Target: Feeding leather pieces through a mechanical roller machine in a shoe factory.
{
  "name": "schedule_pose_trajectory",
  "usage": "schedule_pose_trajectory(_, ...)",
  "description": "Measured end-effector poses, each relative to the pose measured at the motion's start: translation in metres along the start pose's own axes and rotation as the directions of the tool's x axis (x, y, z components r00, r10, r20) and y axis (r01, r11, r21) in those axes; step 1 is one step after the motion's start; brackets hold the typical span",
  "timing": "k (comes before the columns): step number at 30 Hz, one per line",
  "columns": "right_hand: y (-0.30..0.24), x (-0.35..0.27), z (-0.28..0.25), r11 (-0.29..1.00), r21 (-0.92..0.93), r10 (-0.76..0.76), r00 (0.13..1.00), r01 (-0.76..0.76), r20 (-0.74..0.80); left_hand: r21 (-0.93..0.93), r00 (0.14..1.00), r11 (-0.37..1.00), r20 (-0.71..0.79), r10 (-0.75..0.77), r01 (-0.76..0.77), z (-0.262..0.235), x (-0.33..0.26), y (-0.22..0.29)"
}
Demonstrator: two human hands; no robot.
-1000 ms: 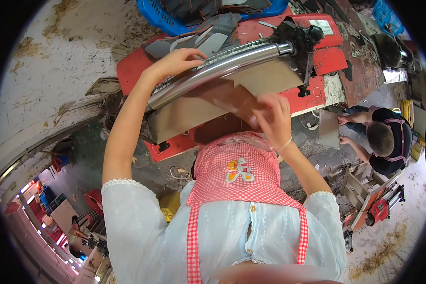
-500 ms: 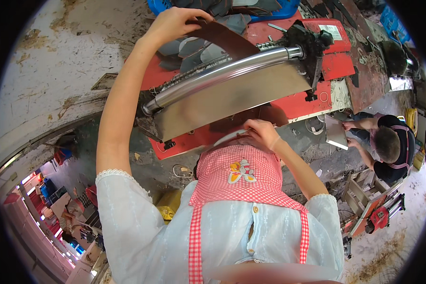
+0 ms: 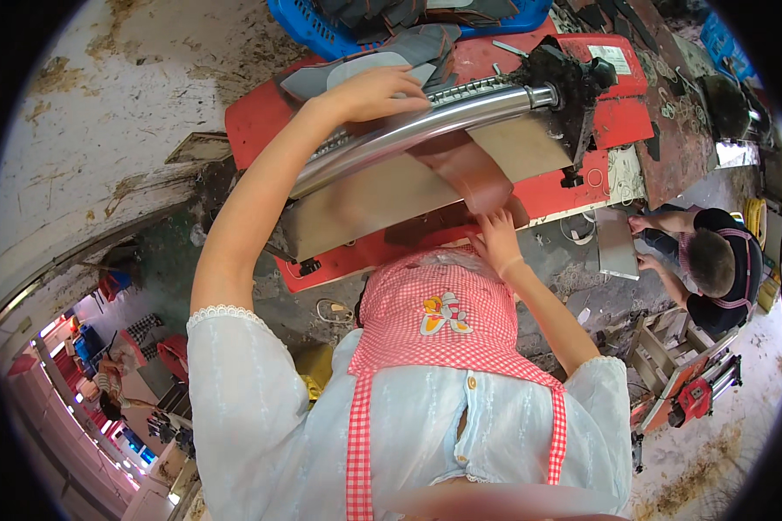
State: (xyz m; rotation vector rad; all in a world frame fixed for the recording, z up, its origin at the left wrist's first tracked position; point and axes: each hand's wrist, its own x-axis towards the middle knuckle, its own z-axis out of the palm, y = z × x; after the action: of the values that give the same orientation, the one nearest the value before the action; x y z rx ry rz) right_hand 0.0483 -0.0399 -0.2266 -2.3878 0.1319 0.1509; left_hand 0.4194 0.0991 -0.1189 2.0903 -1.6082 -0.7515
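Note:
A red machine with a long chrome roller and a flat grey plate stands in front of me. A brown leather piece runs down from behind the roller over the plate. My left hand reaches over the roller, fingers curled on the piece's upper end. My right hand pinches its lower edge just above my red checked apron.
Grey cut pieces lie on the machine behind the roller, and a blue basket of dark pieces stands beyond. At the right a co-worker crouches with a grey sheet. A red tool lies on the floor.
My left hand has come down from high above the machine onto the roller, lowering the brown piece behind it. My right hand has shifted slightly right along the piece's lower edge.

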Motion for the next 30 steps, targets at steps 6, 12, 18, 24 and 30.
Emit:
schedule_pose_trajectory(6, 0.025, 0.033, 0.034, 0.932, -0.36, -0.077, 0.993, 0.04, -0.089, 0.186, 0.999, 0.981, 0.005, -0.051, 0.049, -0.062, 0.004, 0.016)
schedule_pose_trajectory(12, 0.034, 0.032, 0.032, 0.925, -0.38, -0.037, 0.993, -0.009, -0.113, 0.142, 0.973, 0.99, -0.231, 0.016, 0.017, -0.099, -0.014, -0.007)
schedule_pose_trajectory(18, 0.017, 0.04, 0.029, 0.898, -0.439, 0.051, 0.999, -0.045, 0.002, 0.479, 0.924, 0.869, -0.375, 0.074, 0.125, -0.023, -0.049, -0.111)
schedule_pose_trajectory(24, 0.029, 0.013, -0.011, 0.994, 0.108, -0.037, 0.928, -0.004, 0.37, 0.097, 0.935, 0.941, -0.186, -0.303, 0.324, -0.015, -0.059, -0.116)
schedule_pose_trajectory(30, -0.09, 0.027, -0.106, 0.812, 0.538, 0.115, 0.966, -0.226, 0.233, -0.006, 0.912, 0.912, 0.017, -0.41, 0.41, -0.038, -0.071, -0.101)
